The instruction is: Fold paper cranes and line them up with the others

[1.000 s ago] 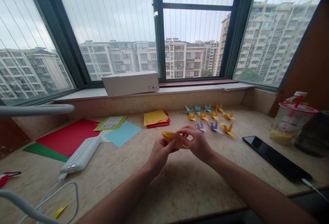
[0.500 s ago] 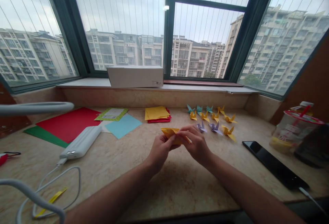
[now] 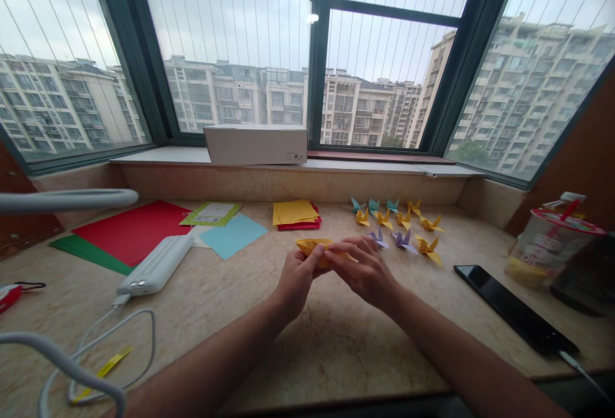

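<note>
A partly folded piece of yellow origami paper (image 3: 307, 244) is held above the stone counter, between both hands. My left hand (image 3: 296, 280) grips it from the left, thumb on top. With thumb and fingers pinched, my right hand (image 3: 362, 271) holds its right part and hides much of it. Folded paper cranes stand behind and right of the hands: yellow ones (image 3: 383, 218), teal ones (image 3: 373, 205) and purple ones (image 3: 403, 241). Straight behind the hands lies a stack of yellow and red paper squares (image 3: 295, 213).
To the left lie red paper (image 3: 129, 229), green paper (image 3: 89, 255), light blue paper (image 3: 233, 237), a green packet (image 3: 211, 214) and a white power bank (image 3: 156, 265) with a looping cable (image 3: 154, 335). A phone (image 3: 514, 309) and plastic cup (image 3: 552, 245) stand right. A white box (image 3: 254, 144) rests on the sill.
The yellow paper looks flatter and is turned slightly to the left. My left thumb now presses on its middle, and my right fingers have closed in closer to it.
</note>
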Demonstrator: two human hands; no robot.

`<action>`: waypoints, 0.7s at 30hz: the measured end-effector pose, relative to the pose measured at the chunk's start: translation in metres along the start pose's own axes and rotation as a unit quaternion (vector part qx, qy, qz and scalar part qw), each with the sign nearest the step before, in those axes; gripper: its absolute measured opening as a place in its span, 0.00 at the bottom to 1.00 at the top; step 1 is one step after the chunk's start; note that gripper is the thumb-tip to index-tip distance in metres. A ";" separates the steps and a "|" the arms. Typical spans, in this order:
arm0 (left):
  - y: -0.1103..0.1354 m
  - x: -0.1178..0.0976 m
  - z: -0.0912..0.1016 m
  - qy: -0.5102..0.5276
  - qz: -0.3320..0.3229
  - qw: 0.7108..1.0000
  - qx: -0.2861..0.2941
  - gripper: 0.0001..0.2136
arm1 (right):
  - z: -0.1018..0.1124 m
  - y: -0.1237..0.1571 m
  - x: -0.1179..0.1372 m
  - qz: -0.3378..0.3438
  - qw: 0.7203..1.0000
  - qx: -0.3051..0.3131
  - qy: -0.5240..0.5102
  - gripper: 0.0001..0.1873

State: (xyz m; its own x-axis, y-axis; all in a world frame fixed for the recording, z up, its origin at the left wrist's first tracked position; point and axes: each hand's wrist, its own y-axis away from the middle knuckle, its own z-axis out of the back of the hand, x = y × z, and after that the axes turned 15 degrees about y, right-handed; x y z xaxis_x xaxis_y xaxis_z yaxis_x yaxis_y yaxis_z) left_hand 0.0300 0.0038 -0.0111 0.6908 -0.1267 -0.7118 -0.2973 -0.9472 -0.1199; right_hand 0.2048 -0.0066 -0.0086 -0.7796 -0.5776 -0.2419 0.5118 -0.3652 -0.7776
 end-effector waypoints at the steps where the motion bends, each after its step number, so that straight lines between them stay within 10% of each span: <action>1: 0.000 0.000 0.000 0.002 0.000 1.000 -0.004 0.17 | 0.001 -0.001 0.001 0.004 1.000 0.000 0.009 0.18; 11: 0.001 -0.002 -0.003 0.014 -0.010 1.000 -0.013 0.16 | -0.004 -0.002 0.006 -0.042 0.998 -0.036 -0.028 0.08; 21: 0.002 0.001 -0.002 -0.015 0.011 0.995 0.097 0.16 | -0.006 -0.005 0.005 -0.199 0.969 -0.069 -0.130 0.02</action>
State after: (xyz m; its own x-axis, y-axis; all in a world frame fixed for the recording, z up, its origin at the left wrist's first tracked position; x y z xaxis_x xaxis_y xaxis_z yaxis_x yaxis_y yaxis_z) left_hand 0.0312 0.0011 -0.0111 0.6636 -0.1354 -0.7357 -0.4360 -0.8692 -0.2332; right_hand 0.1964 -0.0036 -0.0092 -0.7794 -0.5811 0.2341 0.1216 -0.5069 -0.8534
